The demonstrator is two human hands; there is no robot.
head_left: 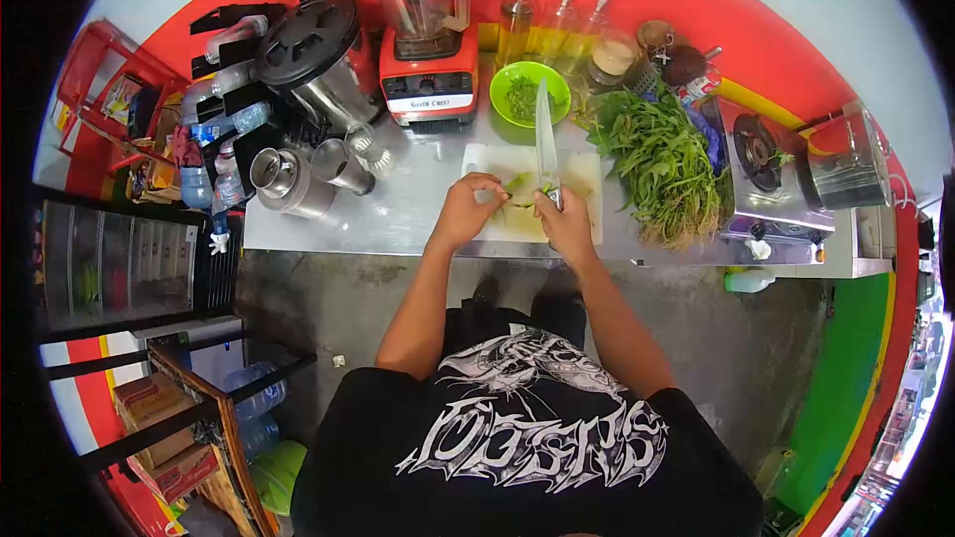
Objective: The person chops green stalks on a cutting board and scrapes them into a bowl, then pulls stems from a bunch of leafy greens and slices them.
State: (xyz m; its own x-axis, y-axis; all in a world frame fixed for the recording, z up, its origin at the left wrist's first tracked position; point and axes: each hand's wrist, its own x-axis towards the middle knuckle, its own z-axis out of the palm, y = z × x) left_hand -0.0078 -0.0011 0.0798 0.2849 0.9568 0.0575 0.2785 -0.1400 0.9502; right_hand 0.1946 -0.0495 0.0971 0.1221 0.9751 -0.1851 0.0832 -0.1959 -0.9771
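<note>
My right hand (566,224) is wrapped round the handle of a kitchen knife (545,139), whose broad blade points away from me and passes in front of the bowl's right side. My left hand (469,209) is closed in a pinch at a small green stem (516,183) over the white cutting board (582,209). More green bits lie on the board between my hands. Behind the board stands a bright green bowl (505,119) with chopped greens (521,96) inside. To the right of the board lies a large bunch of leafy greens (662,164), roots towards me.
A red blender (430,85) and a steel pot with black lid (323,65) stand at the back left. Metal cups (341,167) are nearer. Oil bottles (516,20) line the wall. A gas stove (761,154) with a steel pot (846,164) is on the right.
</note>
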